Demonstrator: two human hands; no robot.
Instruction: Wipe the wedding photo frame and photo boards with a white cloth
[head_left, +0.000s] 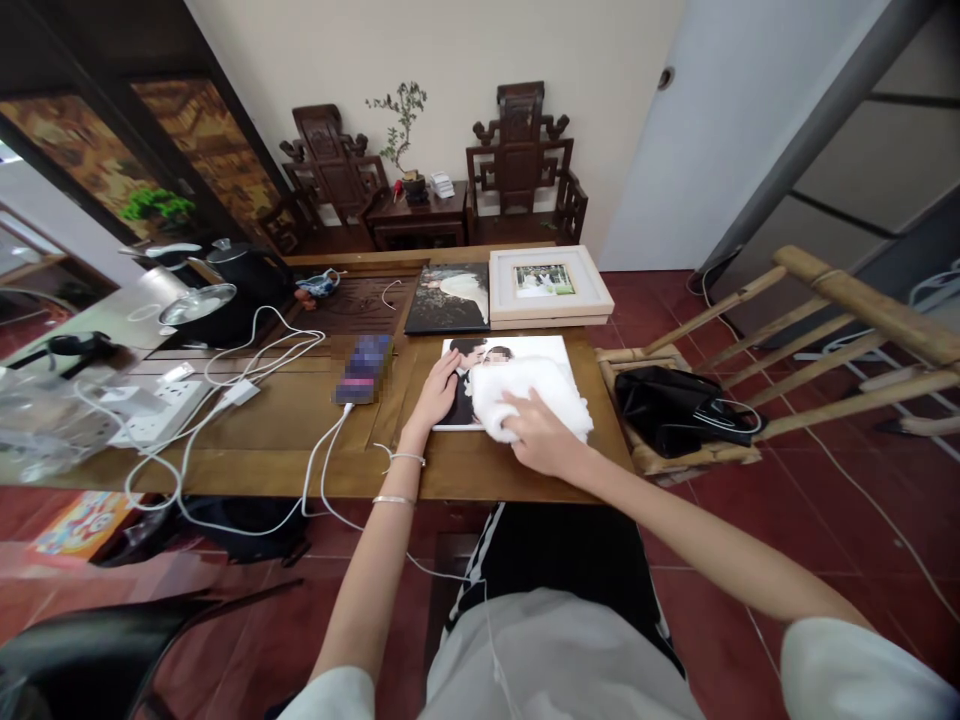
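Observation:
A photo panel (pixel 543 346) with a couple's picture lies flat on the wooden table (pixel 457 475) in front of me. Along its left edge rests my left hand (pixel 438 388), fingers stretched out and touching the panel. My right hand (pixel 541 436) grips a bunched white towel (pixel 559 385), which lies on the panel's right part and hides much of the picture. Just beyond are a dark photo panel (pixel 450 298) and a light wooden picture frame (pixel 592 290), side by side.
A phone (pixel 364 368) on a white cable is to the left. Further left are a power strip (pixel 161 412), tangled cables, a lidded pot (pixel 202 310) and a kettle (pixel 247 268). On the right, a bamboo chair (pixel 701 460) carries a black bag (pixel 660 408).

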